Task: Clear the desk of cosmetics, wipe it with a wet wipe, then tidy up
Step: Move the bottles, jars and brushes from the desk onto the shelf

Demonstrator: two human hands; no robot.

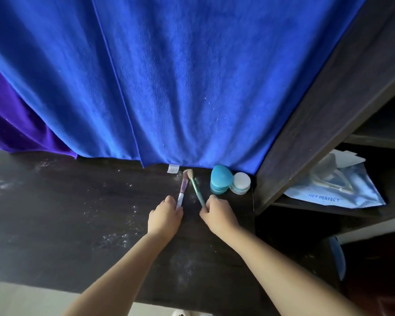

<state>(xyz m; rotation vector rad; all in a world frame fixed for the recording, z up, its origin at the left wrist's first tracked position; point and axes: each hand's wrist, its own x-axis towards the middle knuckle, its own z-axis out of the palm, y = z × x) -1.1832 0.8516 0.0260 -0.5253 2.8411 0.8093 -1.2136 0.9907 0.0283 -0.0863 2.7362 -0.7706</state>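
Each hand grasps one makeup brush by the handle end: the left hand (165, 216) holds the purple-and-white brush (183, 190), and the right hand (217, 213) pinches the green-handled brush (196, 190). The two brush heads lean toward each other and appear to touch near the hem of the blue towel (169, 87), with their handles splayed apart toward the hands.

The likeliest trouble is the powder. White specks are scattered over the dark surface (55, 213), thickest around the brush heads and in patches nearer the front edge. If the brushes are dragged rather than lifted, the bristles would probably smear it wider or flick it onto the towel. Both grips sit low on thin handles, so a brush could pivot and slip on the way up. The right forearm passes close to the blue heart-shaped case (221, 179) and the white-lidded jar (241, 182), which stand touching in the back corner; a careless swing could knock them over.

The clearing looks only begun, as both containers are still on the surface and wiping is not yet possible.

The towel hangs as a backdrop, with purple fabric (21, 128) beside it at the left. To the right, a dark shelving unit (328, 110) holds a pale blue foil pouch (342, 190) printed with lettering.
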